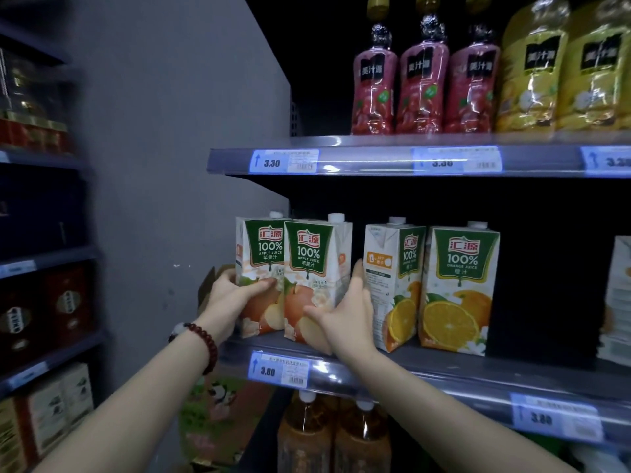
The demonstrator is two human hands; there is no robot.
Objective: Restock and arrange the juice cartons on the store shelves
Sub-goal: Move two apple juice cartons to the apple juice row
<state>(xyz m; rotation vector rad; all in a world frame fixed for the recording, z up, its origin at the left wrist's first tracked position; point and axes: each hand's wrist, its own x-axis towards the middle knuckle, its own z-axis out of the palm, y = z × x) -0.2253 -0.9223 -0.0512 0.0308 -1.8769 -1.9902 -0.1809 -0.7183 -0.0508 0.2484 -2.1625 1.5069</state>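
Dim store shelving fills the view, with a grey end panel (164, 131) to the left of the hands and a middle shelf (478, 373) running under them. Both hands are at that shelf's left end, each on an apple juice carton. The left hand (235, 291), a beaded bracelet (201, 339) on its wrist, wraps the left apple carton (256, 254) low down, with its thumb across the front face and the fingers out of sight behind the far side. The right hand (345, 315) holds the right apple carton (309, 264), thumb on the lower front and fingers reaching up its right side. The two cartons touch or nearly touch each other, labels facing out, and the right one sits a little forward of its neighbour.

Just right of the right hand stand two orange juice cartons (457, 288); the nearer one is turned so its side panel shows. Above the hands is a shelf of red and yellow bottles (423, 80); below them, brown bottles (307, 435).

This looks like the placing-and-squaring step. Next the apple pair probably needs easing back level and flush, after which the twisted orange carton wants turning front-on.
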